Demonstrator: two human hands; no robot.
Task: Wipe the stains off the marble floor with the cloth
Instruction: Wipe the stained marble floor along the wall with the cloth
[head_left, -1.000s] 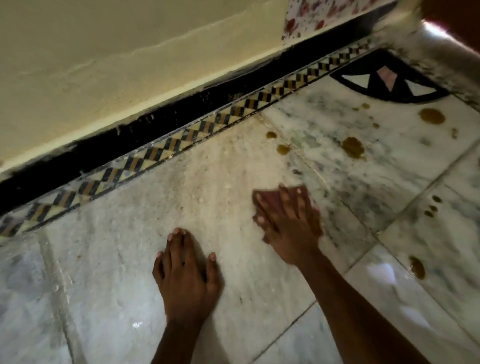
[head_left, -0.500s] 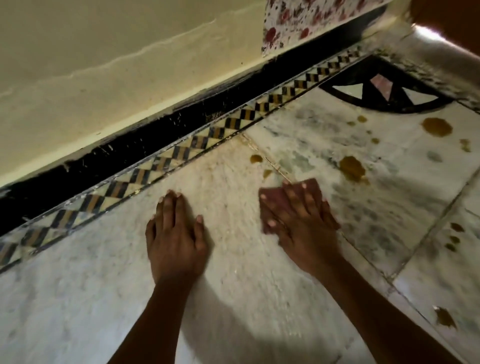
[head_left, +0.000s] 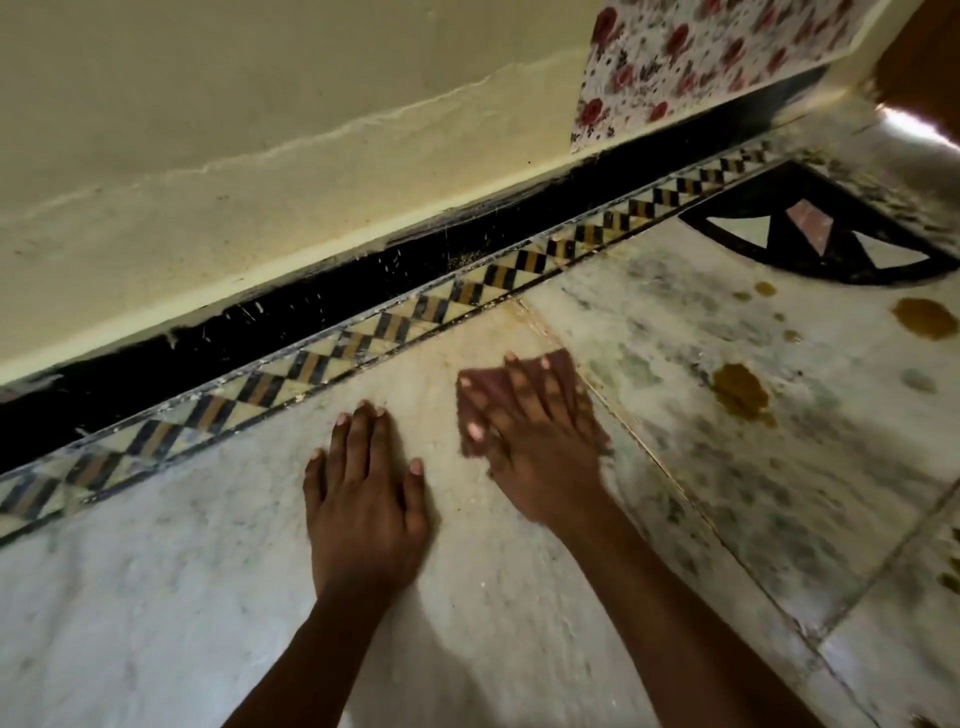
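A reddish cloth (head_left: 480, 387) lies flat at frame centre on the marble floor (head_left: 156, 597), pressed under the right hand (head_left: 540, 447), fingers spread straight. The left hand (head_left: 363, 514) rests flat beside it, holding nothing. Brown stains (head_left: 740, 397) sit at right.

Light: dim, warm | Glare: bright streak far right by the doorway | Shadows: under both forearms, near floor | Blur: right hand (head_left: 540, 447) and cloth (head_left: 485, 387) smeared | Distortion: wide-angle bend of patterned border (head_left: 322, 358)
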